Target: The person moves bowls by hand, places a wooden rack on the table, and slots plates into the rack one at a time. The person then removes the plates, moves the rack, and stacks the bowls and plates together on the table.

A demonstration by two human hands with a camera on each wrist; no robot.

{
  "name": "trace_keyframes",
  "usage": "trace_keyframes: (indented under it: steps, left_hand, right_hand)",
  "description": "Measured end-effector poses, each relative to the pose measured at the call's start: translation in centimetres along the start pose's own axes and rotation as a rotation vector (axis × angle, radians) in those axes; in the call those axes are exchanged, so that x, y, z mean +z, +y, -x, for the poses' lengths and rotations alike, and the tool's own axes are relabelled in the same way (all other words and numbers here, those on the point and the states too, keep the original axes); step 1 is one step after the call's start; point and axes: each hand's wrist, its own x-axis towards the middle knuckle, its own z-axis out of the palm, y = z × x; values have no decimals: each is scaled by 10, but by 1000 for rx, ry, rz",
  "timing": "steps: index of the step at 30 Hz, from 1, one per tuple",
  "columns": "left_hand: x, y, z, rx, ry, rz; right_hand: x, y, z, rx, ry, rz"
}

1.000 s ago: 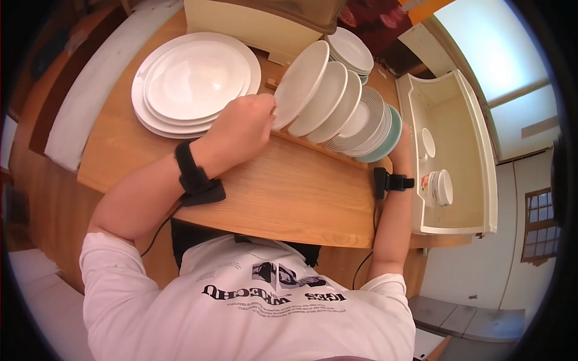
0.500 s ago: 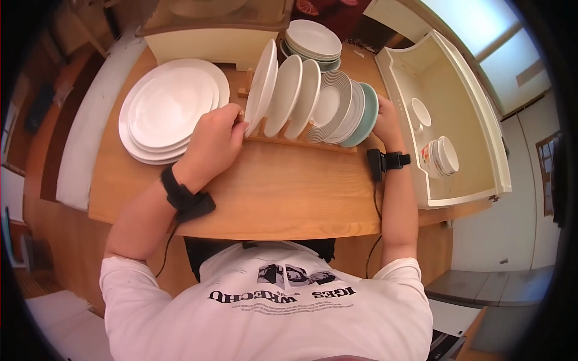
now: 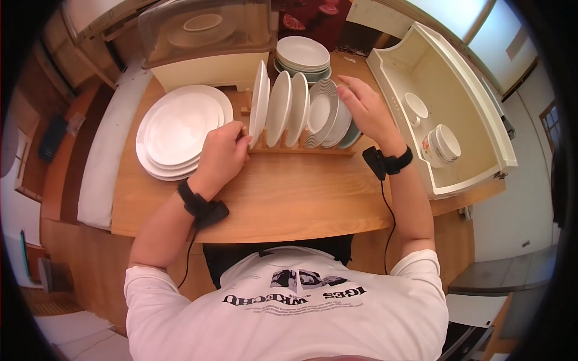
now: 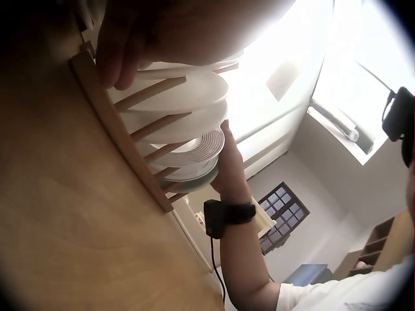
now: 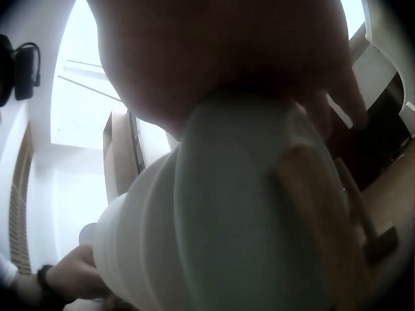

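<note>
Currently, from my remote feed, the left hand (image 3: 220, 153) curls at the near end of the wooden rack (image 3: 313, 152), beside a white plate (image 3: 259, 99); I can't tell whether it pinches rim or wood, but I'd brace lightly there. The plates (image 3: 279, 108) stand in the rack between the 2 hands, while the shirt (image 3: 289, 328) below seems to read "WRECHU" and "IGES", its smaller lines illegible. The right hand (image 3: 373, 111), fingers fairly straight, lies over the green plate (image 5: 224, 207), where I'd press evenly.

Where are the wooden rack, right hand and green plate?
Wooden rack (image 4: 120, 129): left wrist view, front rail.
Right hand (image 3: 368, 114): head view, back of the hand.
Green plate (image 5: 237, 201): right wrist view, broad face.
</note>
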Motion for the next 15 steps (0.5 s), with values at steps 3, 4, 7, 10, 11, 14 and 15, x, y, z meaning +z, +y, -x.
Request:
trace_keyframes:
  steps: [3,4,7,10,11,14,15]
  left_hand:
    - [0,0,0,-7,3,12]
    - [0,0,0,-11,3,9]
    - [-4,2,-2,-28,-33,-17]
    - [-10,10,-4,-8,-63,-11]
    - [-14,13,-6,-24,-116,-20]
    - [-33,22,-18,-21,-224,-100]
    - [-41,27,-24,21,-226,-166]
  right_hand:
    - [0,-3,-5,74,-42,15]
    - [-3,-5,-8,90,-74,66]
    - [-10,-25,-18,6,-29,184]
    - [-24,-69,-31,-63,-6,147]
    - [-31,-86,-34,-72,-17,111]
    - [-55,-130,-43,-31,-238,-16]
    - [-61,-135,-44,-59,-221,-55]
